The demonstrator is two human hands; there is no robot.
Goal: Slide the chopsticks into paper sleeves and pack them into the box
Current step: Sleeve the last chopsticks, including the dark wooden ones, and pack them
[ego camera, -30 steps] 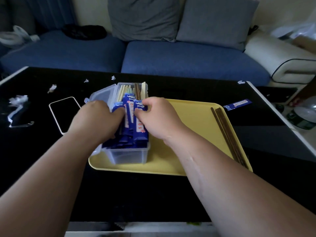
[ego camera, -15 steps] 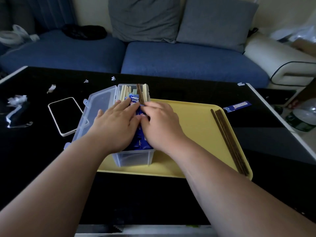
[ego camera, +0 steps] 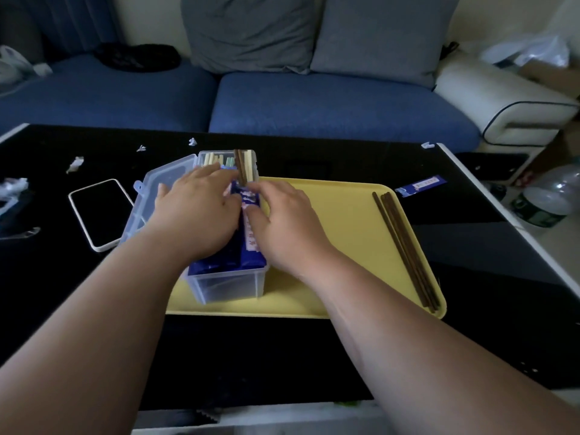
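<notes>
A clear plastic box (ego camera: 229, 285) stands on the left part of the yellow tray (ego camera: 345, 233), its lid (ego camera: 157, 196) hinged open to the left. Blue paper sleeves with chopsticks (ego camera: 248, 243) fill the box, and bare chopstick ends (ego camera: 241, 164) stick out at its far end. My left hand (ego camera: 197, 215) lies flat on the sleeves, fingers stretched. My right hand (ego camera: 288, 221) presses on them from the right, fingertips on the top sleeve. A pair of dark brown chopsticks (ego camera: 405, 249) lies bare on the tray's right side.
A phone (ego camera: 100, 211) lies on the black table left of the box. One loose blue sleeve (ego camera: 420, 185) sits beyond the tray's far right corner. Paper scraps (ego camera: 75, 163) dot the table's left. A water bottle (ego camera: 549, 199) stands off the table's right edge. A blue sofa runs behind.
Both hands went from gripping the sleeved bundle to lying flat and pressing it down into the box. The lid has swung open to the left.
</notes>
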